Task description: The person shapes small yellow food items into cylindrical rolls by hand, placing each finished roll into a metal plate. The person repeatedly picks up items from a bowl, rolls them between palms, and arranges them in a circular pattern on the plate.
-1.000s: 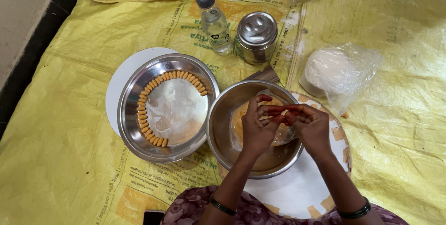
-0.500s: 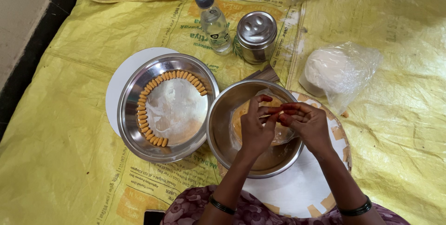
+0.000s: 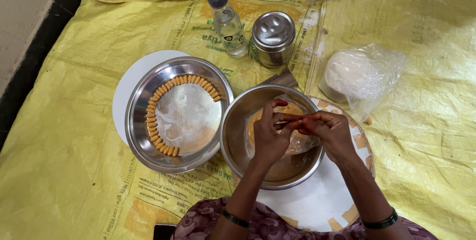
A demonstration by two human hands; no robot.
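Far from me I see a clear plastic bottle (image 3: 227,19) with a grey cap, and just right of it a lidded steel container (image 3: 272,38). Far right lies a white lump in a clear plastic bag (image 3: 361,76). A yellow woven sheet (image 3: 64,180) covers the floor.

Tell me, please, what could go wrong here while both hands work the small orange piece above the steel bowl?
1. The small orange dough piece, pinched between left hand and right hand, might drop into the round steel bowl and lose shape.
2. A forearm could perhaps nudge the shallow steel plate alongside, disturbing its curved row of orange pieces.
3. The clear plastic bottle stands upright nearby and might tip.
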